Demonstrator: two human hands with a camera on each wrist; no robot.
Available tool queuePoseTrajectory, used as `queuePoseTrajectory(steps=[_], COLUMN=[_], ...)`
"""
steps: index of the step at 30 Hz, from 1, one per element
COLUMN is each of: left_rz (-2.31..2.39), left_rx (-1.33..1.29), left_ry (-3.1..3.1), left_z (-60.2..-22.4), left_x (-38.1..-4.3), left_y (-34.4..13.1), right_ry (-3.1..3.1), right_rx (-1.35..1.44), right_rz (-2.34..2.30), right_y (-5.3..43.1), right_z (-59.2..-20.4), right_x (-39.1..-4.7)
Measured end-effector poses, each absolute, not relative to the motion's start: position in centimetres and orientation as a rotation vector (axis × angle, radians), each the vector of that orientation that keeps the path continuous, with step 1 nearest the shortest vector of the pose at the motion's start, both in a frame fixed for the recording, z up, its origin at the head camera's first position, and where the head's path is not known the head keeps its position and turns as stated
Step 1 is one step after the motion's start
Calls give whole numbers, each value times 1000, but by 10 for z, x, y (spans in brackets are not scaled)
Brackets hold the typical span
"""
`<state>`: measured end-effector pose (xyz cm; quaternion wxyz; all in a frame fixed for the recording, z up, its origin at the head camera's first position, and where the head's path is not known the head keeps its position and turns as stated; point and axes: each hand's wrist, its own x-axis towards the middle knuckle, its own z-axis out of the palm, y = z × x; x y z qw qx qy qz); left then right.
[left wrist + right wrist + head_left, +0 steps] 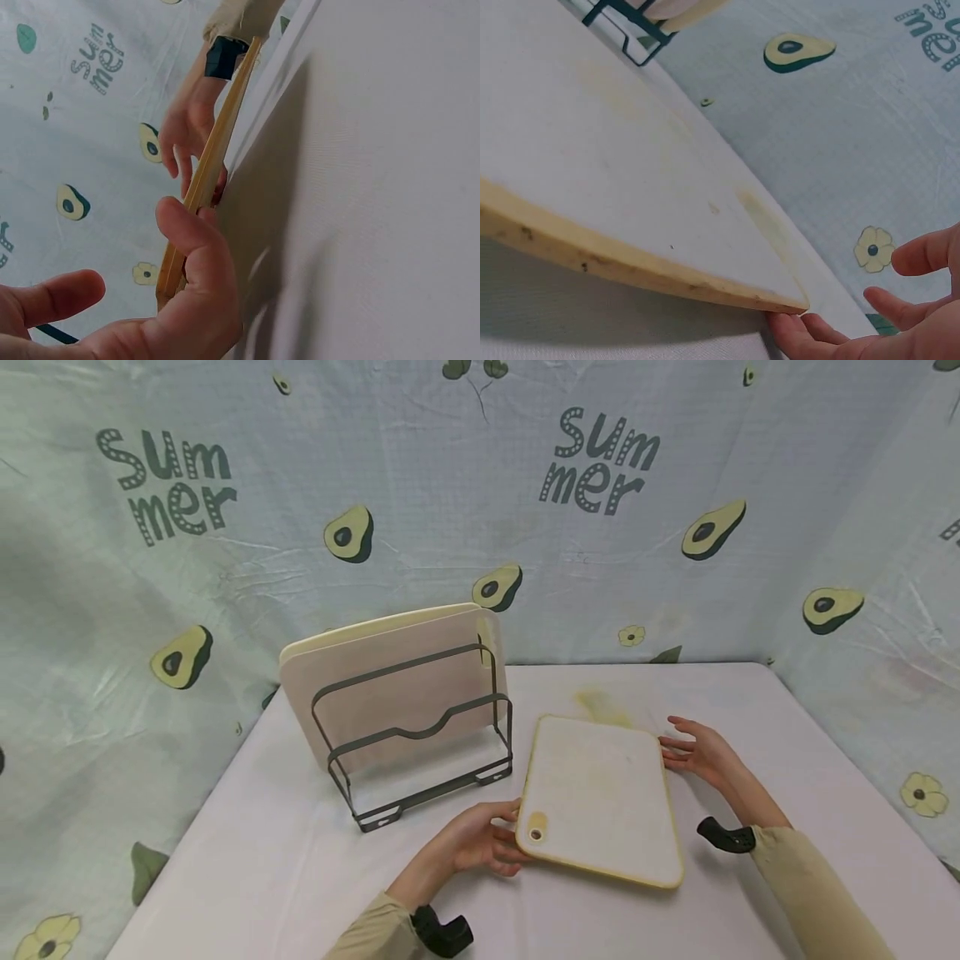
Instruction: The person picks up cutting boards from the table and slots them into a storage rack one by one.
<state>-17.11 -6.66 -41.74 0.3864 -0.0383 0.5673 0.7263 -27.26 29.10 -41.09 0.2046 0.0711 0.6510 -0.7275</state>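
A white cutting board [600,793] with a yellow rim and a hole in one corner is raised off the table, with its shadow below in the left wrist view. My left hand [480,839] supports its near left corner from beneath; its thumb [64,296] stands apart from the board. At the far right corner, the fingertips of my right hand [701,756] touch the underside of the rim. In the right wrist view, that hand's upper fingers [926,251] are clear of the board's edge [622,266].
Left of the board stands a dark metal rack [420,735]. A pinkish cutting board [397,685] and a pale yellow one [382,625] lean upright in it. A white cloth covers the table [247,860]; a printed curtain [420,460] hangs behind. Both wrists wear black bands.
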Motion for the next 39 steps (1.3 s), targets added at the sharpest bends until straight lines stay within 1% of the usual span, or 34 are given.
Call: queuePoseTrajectory(steps=[6, 13, 19, 27, 39], left_rz=[1827, 1925, 2038, 2074, 2108], left_rx=[-155, -257, -247, -223, -290], left_ry=[1372, 1251, 1211, 1219, 1346], left_z=[-420, -420, -417, -410, -411], left_x=[-172, -168, -166, -165, -160], left_y=[-70, -75, -80, -80, -76], right_ry=[1771, 1807, 1943, 2027, 2086], right_rx=[216, 170, 140, 106, 110], right_rz=[-2054, -1966, -1833, -1745, -1585], right_y=[297, 309, 319, 327, 331], right_z=[-411, -412, -414, -416, -412], right_x=[-270, -261, -255, -251, -240])
